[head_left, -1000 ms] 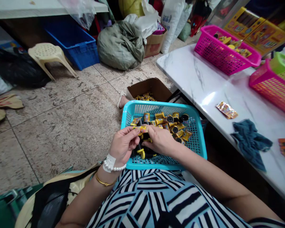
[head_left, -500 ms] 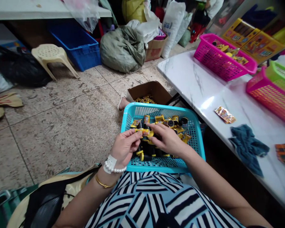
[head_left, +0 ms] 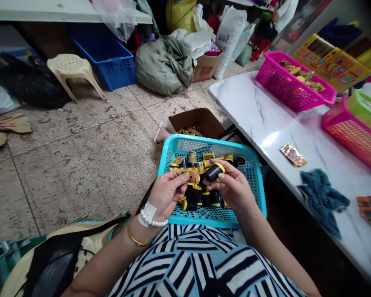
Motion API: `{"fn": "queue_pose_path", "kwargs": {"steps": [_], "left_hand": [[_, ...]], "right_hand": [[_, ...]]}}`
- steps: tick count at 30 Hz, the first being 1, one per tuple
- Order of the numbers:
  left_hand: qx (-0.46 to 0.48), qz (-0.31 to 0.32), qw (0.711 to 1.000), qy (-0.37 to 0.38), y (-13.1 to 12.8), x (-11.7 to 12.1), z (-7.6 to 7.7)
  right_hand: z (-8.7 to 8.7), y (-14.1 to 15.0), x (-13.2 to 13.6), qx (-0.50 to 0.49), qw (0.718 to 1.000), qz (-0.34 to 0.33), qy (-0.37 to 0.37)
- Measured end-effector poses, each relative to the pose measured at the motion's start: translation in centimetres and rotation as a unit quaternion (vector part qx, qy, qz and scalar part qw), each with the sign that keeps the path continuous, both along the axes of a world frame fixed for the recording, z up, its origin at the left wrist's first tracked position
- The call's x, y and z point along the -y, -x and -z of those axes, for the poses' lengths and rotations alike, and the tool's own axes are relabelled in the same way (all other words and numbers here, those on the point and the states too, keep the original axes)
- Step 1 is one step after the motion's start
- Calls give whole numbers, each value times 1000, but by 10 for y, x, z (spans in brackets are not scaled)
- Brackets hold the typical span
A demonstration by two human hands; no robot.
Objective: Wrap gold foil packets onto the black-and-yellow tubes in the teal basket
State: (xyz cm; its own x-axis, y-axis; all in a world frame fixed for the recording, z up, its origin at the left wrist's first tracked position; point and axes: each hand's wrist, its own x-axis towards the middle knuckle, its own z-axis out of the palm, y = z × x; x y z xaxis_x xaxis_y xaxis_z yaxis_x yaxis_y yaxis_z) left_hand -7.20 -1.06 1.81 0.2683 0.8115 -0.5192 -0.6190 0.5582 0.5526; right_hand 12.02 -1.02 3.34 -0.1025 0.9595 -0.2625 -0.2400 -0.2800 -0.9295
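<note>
A turquoise basket [head_left: 256, 194] rests on my lap, holding several small black cylinders with yellow rims and yellow wrapped pieces. My left hand [head_left: 167, 194] pinches a yellow wrapper [head_left: 191, 175] over the basket's near left part. My right hand [head_left: 235, 187] grips a black cylinder with a yellow rim [head_left: 214, 172], tilted, just right of the wrapper. Upright black cylinders [head_left: 200, 198] stand in a row below my hands.
A white marble-look table [head_left: 266, 119] on the right carries pink baskets [head_left: 293, 84], a green basket [head_left: 367, 105], a foil wrapper [head_left: 293, 154] and a teal cloth [head_left: 323, 198]. An open cardboard box [head_left: 198, 121] sits on the tiled floor ahead. A plastic stool [head_left: 71, 70] and blue crate [head_left: 106, 55] stand farther left.
My right hand has lifted a black cylinder out of the basket and away from the wrapper. My left hand still pinches the yellow wrapper. The view has shifted slightly.
</note>
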Motion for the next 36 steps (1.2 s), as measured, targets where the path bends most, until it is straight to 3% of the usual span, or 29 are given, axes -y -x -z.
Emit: {"fn": "queue_pose_path", "kwargs": {"steps": [9,14,18,26,28,32,36], "left_hand": [[76,-8,996,45,-8,3,1],[96,2,994,42,-9,3,4],[78,0,996,33,-9,3,5],[0,-46,999,-27,-9,7,-2],[4,-22,999,-49,-8,7,-2],[6,88,993,-78,-4,4,4],[-50,107,988,-97,-8,1,7]], "right_hand": [[2,13,7,141,980,6,-141],[-1,17,16,234,949,31,-211],[0,15,22,236,947,-14,-219],[7,15,18,253,917,42,-305],[7,13,18,257,911,33,-320],[4,6,20,314,896,-20,-314],[-2,-3,26,363,871,-38,-329]]}}
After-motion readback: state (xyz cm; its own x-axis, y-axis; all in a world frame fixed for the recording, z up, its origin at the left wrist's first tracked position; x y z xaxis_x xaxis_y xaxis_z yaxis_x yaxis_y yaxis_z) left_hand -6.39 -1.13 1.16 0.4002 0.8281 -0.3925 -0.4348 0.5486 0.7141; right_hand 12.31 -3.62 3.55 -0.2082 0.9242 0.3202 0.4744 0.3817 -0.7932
